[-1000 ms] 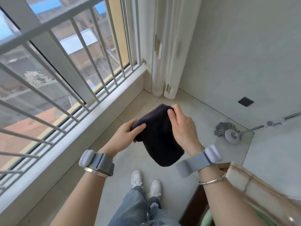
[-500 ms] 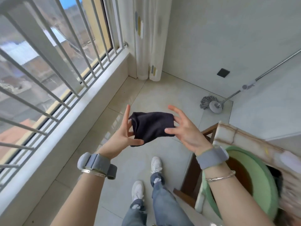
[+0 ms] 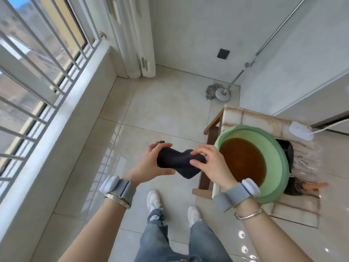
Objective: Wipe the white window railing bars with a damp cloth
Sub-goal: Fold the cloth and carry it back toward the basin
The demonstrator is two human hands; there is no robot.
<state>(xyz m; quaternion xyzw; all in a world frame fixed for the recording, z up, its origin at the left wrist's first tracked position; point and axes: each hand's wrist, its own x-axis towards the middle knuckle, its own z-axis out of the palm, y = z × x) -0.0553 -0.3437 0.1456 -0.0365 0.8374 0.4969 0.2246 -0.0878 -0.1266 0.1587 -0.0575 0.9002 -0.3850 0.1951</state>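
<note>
Both hands hold the cloth (image 3: 179, 163) mid-air over the floor, bunched up, just left of the basin (image 3: 279, 159). Left hand (image 3: 151, 163) wraps its left end w/ curled fingers; right hand (image 3: 209, 165) pinches the right end, fingers narrow. Bars (image 3: 47, 59) sit well apart at far left, nothing touching them, so wiping prob. not underway; can't tell if any bar is already clean. Basin holds brown water on a stool (image 3: 213, 137). Likely next: wet or wring, then wipe. Mop (image 3: 217, 92) stands far back.
</note>
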